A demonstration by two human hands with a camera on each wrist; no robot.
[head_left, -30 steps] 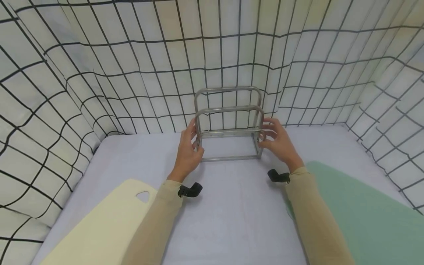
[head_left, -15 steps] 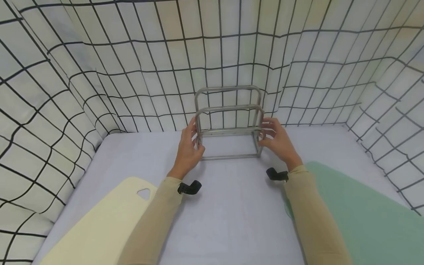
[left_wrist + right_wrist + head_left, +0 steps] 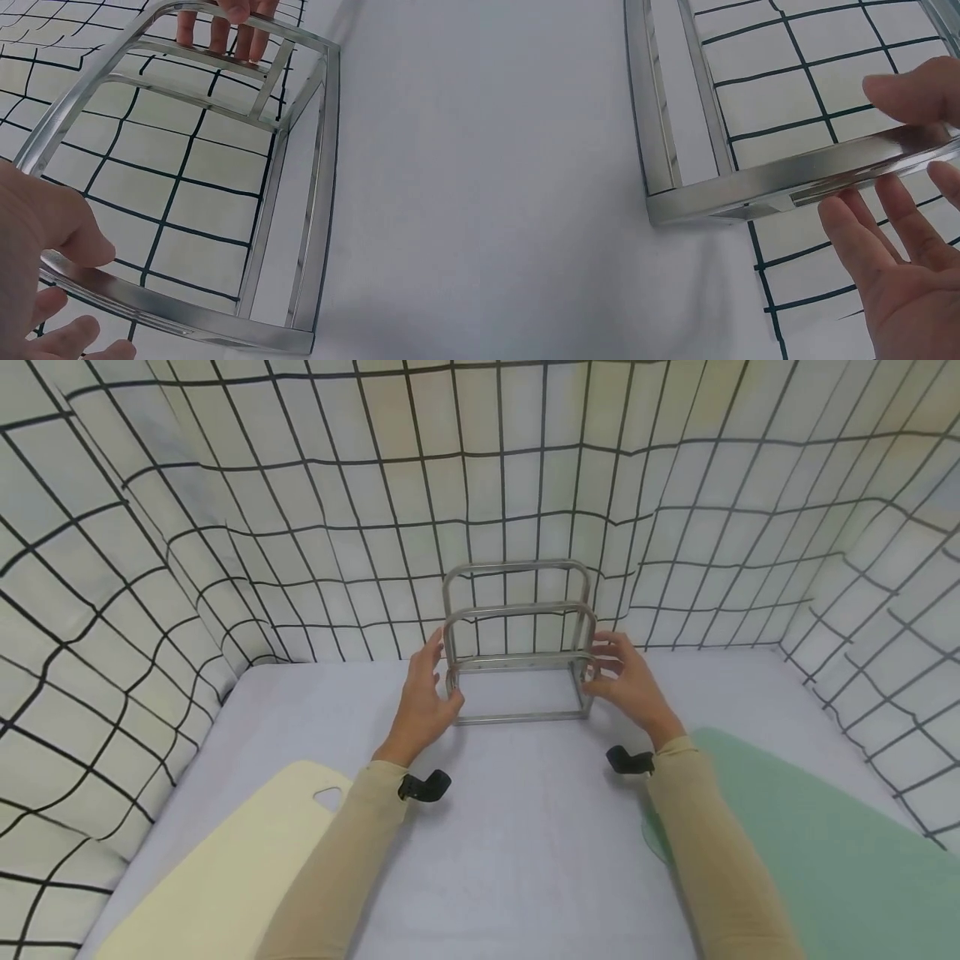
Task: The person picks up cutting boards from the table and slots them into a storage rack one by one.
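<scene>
A silver metal rack with upright rounded loops stands on the white table, close to the back wall. My left hand holds its left side, thumb towards the front and fingers behind. On the opposite side, my right hand grips the rack in the same way. In the left wrist view, the left thumb lies over the side bar with the fingers on its outer side. The right wrist view has the bar between the right thumb and fingertips, and its lower corner at the tabletop.
A cream cutting board with a handle hole lies at the left, partly under the left sleeve. At the right lies a green cutting board, overlapped by the right sleeve. Pale walls with a black grid enclose the table's back and sides.
</scene>
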